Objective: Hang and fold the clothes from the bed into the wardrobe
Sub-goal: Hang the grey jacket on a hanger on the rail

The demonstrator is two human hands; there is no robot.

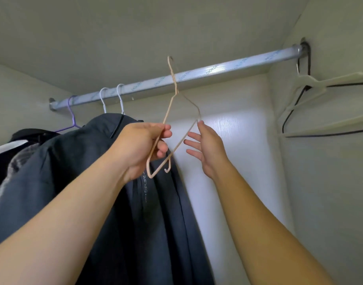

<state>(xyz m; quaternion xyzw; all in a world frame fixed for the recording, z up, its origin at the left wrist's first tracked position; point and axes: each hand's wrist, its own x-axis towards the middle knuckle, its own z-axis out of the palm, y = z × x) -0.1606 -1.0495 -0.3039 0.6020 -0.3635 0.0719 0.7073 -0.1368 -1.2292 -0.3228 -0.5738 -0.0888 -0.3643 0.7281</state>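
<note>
Left hand (141,147) clamped on bare beige wire hanger (171,105), right hand (207,149) spread, fingertip at its corner; careless swing could snag hook on rail (217,68) or dark jacket (166,223).

Home wardrobe interior: metal hanging rail (197,73), dark clothes (84,171) on hangers (120,99).

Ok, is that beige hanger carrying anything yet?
Empty. The hanger is bare wire all round, gripped by the left hand; the right hand is open beside it. The dark jacket hangs behind it.
</note>
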